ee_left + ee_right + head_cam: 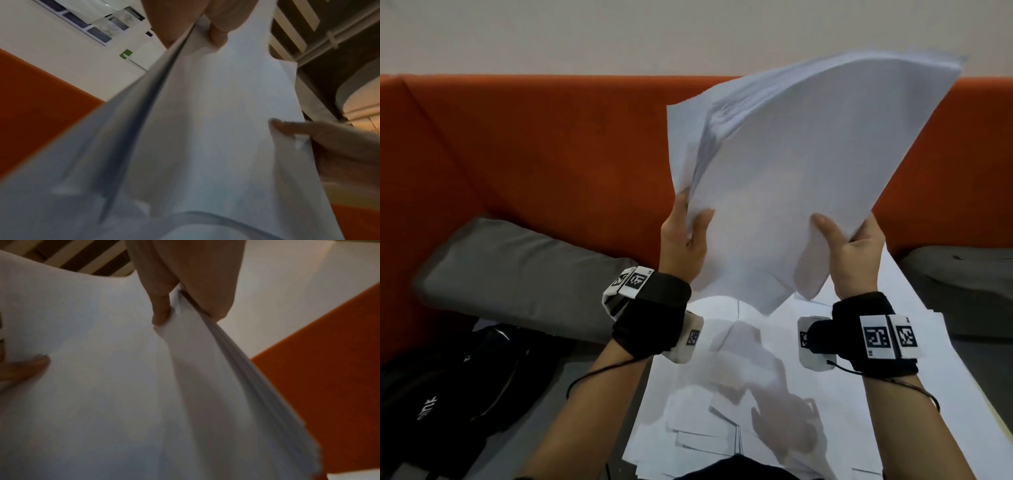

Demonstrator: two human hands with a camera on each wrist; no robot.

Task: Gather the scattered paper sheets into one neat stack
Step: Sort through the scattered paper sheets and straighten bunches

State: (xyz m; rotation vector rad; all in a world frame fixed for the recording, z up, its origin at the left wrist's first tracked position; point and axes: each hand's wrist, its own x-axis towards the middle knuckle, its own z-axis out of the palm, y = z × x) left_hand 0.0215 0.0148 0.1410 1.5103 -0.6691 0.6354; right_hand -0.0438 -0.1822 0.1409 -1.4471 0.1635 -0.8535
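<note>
Raised at the upper right of the frame, the paper stack (801, 178) was pinched at its lower edges by the left hand (683, 240) and right hand (854, 250), seemingly to square it above loose sheets (756, 394) still on the tabletop (962, 404).

Ahead of you runs an orange upholstered sofa back (544, 144), with a plain off-white wall (551, 34) rising above it. A grey cushion (517, 277) lies tilted at the left, and a second grey cushion (962, 287) sits at the right edge. Down at your lower left rests a black bag (448, 383) with small white lettering. From the left wrist view you see framed dark panels (82, 24) mounted on the wall, a small green square (125, 53) beside them, and a ceiling of pale slats (292, 27) over dark gaps. Warm light glows at the far right (362, 110).
</note>
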